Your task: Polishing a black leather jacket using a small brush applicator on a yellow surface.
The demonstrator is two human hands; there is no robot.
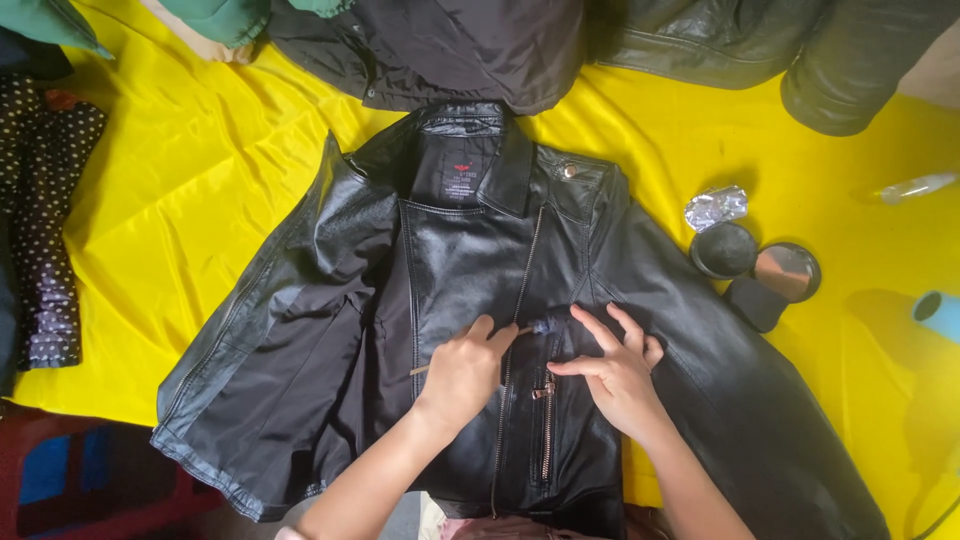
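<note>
The left hand is pinching a thin wooden-handled brush against the glossy black leather jacket, while the right hand is pressing spread fingers beside the zipper.

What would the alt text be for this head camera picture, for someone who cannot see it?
Two bare hands work on a black leather jacket spread open on a yellow sheet: the left hand holds a small brush to the front near the zip, and the right hand presses the leather flat. An open round tin and its lid lie to the right.
</note>
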